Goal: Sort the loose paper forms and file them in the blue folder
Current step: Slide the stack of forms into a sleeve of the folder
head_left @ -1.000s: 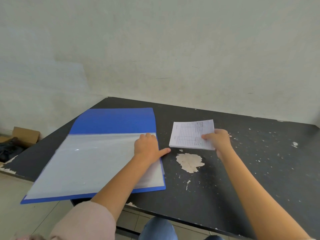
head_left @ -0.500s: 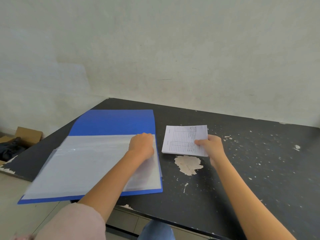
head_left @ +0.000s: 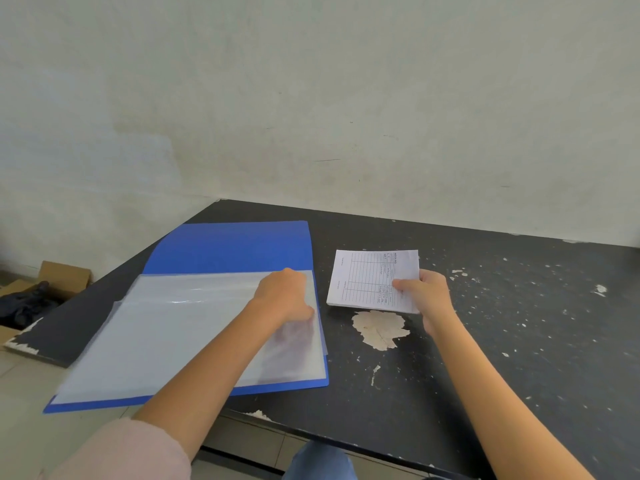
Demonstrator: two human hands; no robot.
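The blue folder (head_left: 228,247) lies open on the left part of the black table, its clear plastic sleeves (head_left: 166,327) fanned over the lower half. My left hand (head_left: 285,296) rests on the sleeves' right edge with its fingers curled under the top sleeve, lifting that edge a little. To the folder's right, a small stack of white printed forms (head_left: 367,278) sits just above the table. My right hand (head_left: 424,292) pinches the stack's right side, thumb on top.
The black table (head_left: 502,341) has chipped paint and a pale bare patch (head_left: 379,329) just below the forms. Its left front corner overhangs the floor. A cardboard box (head_left: 59,277) with dark cloth stands on the floor at far left. A wall rises behind.
My left hand went from lying flat on the sleeves to curling its fingers under the top sleeve. My right hand carried the forms leftward, nearer the folder.
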